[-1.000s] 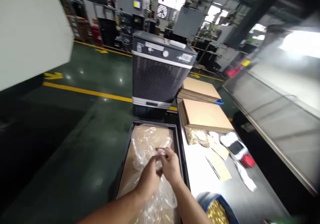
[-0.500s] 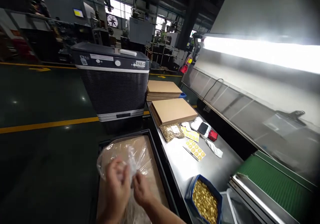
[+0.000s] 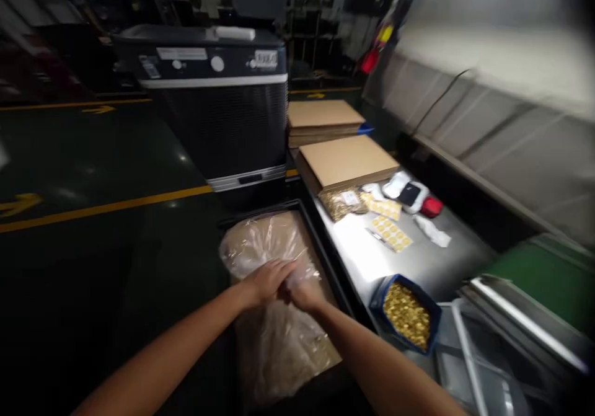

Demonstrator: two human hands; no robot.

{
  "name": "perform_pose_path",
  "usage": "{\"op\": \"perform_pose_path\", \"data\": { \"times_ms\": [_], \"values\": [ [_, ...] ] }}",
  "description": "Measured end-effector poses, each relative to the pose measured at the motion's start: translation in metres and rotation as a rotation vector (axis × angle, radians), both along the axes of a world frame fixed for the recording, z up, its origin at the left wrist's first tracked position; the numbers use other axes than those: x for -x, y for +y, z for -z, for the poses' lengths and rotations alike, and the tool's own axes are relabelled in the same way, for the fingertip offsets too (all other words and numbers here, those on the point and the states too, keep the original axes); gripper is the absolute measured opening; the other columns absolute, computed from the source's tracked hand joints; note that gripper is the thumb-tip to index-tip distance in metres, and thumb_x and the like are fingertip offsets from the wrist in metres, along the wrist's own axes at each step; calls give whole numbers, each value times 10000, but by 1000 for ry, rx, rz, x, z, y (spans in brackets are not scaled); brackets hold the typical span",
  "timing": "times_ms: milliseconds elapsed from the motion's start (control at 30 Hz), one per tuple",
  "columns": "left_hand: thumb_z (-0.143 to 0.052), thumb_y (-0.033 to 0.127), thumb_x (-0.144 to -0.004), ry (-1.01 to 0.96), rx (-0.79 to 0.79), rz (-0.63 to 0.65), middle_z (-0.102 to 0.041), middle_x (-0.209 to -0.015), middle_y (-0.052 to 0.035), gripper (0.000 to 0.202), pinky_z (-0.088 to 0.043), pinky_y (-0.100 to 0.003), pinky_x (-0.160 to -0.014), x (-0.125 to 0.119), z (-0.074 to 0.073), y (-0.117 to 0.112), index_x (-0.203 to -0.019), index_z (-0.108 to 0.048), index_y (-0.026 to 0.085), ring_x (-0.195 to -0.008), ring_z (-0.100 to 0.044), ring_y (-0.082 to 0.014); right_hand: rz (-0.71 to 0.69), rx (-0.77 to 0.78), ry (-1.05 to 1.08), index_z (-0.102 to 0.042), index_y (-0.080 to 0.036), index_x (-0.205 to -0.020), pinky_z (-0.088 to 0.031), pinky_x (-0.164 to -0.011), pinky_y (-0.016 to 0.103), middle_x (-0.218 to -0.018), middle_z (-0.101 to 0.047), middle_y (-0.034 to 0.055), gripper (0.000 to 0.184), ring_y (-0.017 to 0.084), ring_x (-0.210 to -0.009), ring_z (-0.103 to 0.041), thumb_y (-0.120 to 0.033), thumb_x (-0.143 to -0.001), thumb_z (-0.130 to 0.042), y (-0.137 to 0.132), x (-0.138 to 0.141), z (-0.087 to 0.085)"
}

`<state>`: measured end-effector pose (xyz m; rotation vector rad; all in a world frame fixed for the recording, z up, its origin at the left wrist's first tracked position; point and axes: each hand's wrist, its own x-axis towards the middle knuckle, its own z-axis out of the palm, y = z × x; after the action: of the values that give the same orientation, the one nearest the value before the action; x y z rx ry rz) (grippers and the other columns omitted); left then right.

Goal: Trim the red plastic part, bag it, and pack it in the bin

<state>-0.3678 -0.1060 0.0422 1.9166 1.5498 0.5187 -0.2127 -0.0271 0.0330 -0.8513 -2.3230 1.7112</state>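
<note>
A clear plastic bag (image 3: 267, 242) lies over brown cardboard inside a black crate (image 3: 320, 230) on the floor beside the metal table. My left hand (image 3: 267, 279) and my right hand (image 3: 302, 292) meet at the bag's middle, fingers closed and pinching the plastic. The bag's lower part holds small gold-coloured pieces (image 3: 307, 351).
A steel table (image 3: 367, 255) on the right carries a blue bin of gold parts (image 3: 406, 314), sticker sheets (image 3: 393, 232), a small bag of parts (image 3: 341, 202), a phone, a red object and flat cardboard stacks (image 3: 346, 162). A large black cooler fan (image 3: 214, 100) stands behind the crate. A green conveyor (image 3: 543, 279) is at right.
The view swung right, then dipped down. My hands lowered and stretched out onto the bag, pressing it into the crate.
</note>
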Motion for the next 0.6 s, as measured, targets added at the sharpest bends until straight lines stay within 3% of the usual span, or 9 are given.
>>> {"op": "perform_pose_path", "data": {
  "times_ms": [67, 133, 233, 267, 333, 433, 533, 600],
  "values": [
    [-787, 214, -730, 14, 40, 9, -426, -1495, -101, 887, -322, -403, -1160, 0, 2, 6, -1483, -319, 246, -1353, -415, -277, 27, 54, 36, -564, -166, -632, -484, -626, 281, -602, -589, -8, 208, 121, -593, -565, -248, -817, -516, -2, -1, 13],
    [-736, 191, -774, 23, 81, 3, -517, -1410, -76, 830, -402, -375, -1089, 1, 4, 13, -1481, -312, 279, -1257, -512, -246, 74, 77, 58, -584, -165, -719, -481, -623, 278, -679, -624, 18, 159, 136, -632, -588, -251, -805, -480, -3, -2, 22],
    [-725, 175, -776, 36, 112, -19, -616, -1273, -67, 879, -501, -321, -939, 8, 3, 17, -1499, -236, 277, -1090, -619, -217, 114, 63, 54, -604, -175, -881, -471, -619, 269, -765, -661, 28, 180, 149, -664, -595, -313, -789, -532, 0, -4, 21],
    [-734, 162, -759, 44, 113, -20, -641, -1226, -63, 869, -518, -298, -890, 10, 3, 17, -1485, -266, 261, -1042, -638, -210, 115, 53, 45, -611, -183, -891, -467, -626, 267, -761, -666, 24, 192, 153, -665, -592, -332, -778, -566, 1, -5, 19],
    [-723, 132, -744, 74, 104, -12, -681, -1085, -51, 667, -532, -272, -799, 14, 4, 17, -1353, -466, 219, -931, -659, -198, 108, 38, 26, -627, -199, -856, -460, -651, 268, -732, -667, 17, 185, 160, -674, -589, -356, -759, -615, 6, -7, 13],
    [-659, 140, -779, 159, 41, -55, -656, -950, -64, 245, -528, -330, -794, 9, 13, 15, -1022, -627, 153, -897, -632, -218, 82, 49, 11, -648, -216, -793, -462, -712, 272, -771, -678, 21, 177, 172, -739, -603, -389, -766, -624, 14, -8, 6],
    [-608, 247, -865, 240, -34, -179, -626, -1003, -121, 246, -503, -442, -874, -3, 28, 5, -1063, -594, 103, -997, -584, -276, 83, 92, -13, -630, -211, -714, -466, -754, 275, -801, -673, 32, 241, 172, -792, -610, -419, -811, -557, 22, -4, 10],
    [-487, 256, -943, 268, -59, -237, -624, -1027, -147, 261, -486, -481, -896, -11, 35, -5, -1125, -584, 97, -1009, -572, -290, 113, 146, -82, -579, -195, -639, -464, -649, 275, -668, -622, 34, 307, 153, -657, -579, -406, -840, -483, 26, 3, 18]
  ]
}}
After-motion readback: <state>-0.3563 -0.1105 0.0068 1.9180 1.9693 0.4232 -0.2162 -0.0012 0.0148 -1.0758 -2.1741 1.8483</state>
